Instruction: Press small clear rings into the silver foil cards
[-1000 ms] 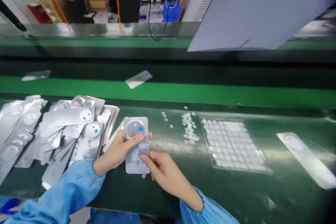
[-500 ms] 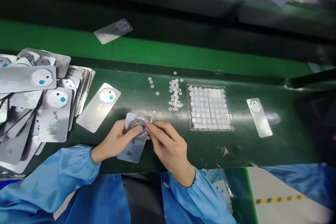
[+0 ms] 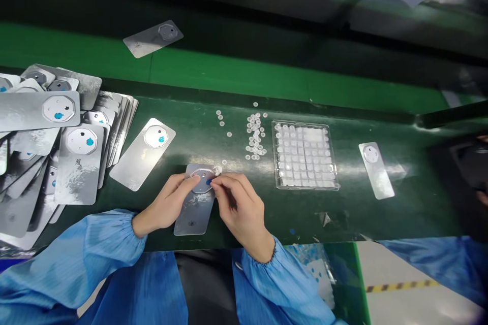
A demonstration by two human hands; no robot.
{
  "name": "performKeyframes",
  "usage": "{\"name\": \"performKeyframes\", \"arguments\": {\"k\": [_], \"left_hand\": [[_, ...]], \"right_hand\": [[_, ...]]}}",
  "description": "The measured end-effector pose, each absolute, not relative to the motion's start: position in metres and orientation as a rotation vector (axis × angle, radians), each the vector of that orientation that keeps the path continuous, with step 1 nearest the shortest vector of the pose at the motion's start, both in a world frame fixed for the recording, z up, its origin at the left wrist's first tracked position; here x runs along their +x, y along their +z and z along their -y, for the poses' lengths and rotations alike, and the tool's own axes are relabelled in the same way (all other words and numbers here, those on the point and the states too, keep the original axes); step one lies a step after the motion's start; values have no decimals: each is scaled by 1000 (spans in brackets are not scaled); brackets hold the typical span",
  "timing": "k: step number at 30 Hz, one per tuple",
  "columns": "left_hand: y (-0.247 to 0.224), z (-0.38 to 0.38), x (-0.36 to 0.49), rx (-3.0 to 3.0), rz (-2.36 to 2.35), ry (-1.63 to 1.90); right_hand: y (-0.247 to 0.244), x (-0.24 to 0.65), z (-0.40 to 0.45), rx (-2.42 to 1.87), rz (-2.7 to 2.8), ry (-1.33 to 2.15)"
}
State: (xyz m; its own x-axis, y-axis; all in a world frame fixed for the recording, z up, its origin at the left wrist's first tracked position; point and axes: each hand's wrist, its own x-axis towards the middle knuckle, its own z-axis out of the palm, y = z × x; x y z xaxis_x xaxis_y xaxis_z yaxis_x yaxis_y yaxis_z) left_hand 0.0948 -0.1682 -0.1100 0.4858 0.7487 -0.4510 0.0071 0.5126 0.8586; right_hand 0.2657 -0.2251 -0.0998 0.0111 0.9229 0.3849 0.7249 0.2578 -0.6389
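Note:
My left hand (image 3: 166,204) grips the upper left of a silver metal plate (image 3: 195,213), its thumb lying on the octagonal part near the top. A blue spot (image 3: 208,182) shows at the right of that part. The fingertips of my right hand (image 3: 242,207) are pinched together at this spot; whatever lies between them is too small to make out. A small whitish piece (image 3: 217,170) is at the plate's top right corner. Beyond the hands, small clear round pieces (image 3: 254,137) lie scattered on the green table (image 3: 236,223).
Many silver plates (image 3: 78,172) are piled at the left, with a single plate (image 3: 143,155) beside them. A clear tray (image 3: 306,189) of white round pieces stands right of centre. Single plates lie at the far right (image 3: 376,170) and back (image 3: 152,40). Another person's blue sleeve (image 3: 438,264) is at the lower right.
The plate in my left hand has turned slightly more upright. My left thumb has moved up and left, uncovering the blue spot. My right hand has shifted slightly left.

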Motion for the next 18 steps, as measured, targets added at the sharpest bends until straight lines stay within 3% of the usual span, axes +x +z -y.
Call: {"name": "performKeyframes", "arguments": {"k": [6, 10, 15, 18], "left_hand": [[-108, 170, 94, 1071, -980, 567], [-108, 169, 95, 1079, -980, 570], [-107, 166, 98, 755, -868, 531], [-107, 164, 97, 620, -831, 517]], "right_hand": [[-105, 267, 228, -1554, 1779, 258], [-106, 261, 226, -1581, 1704, 390], [-98, 272, 238, -1483, 1170, 646], [-90, 317, 282, -1644, 903, 482]]}}
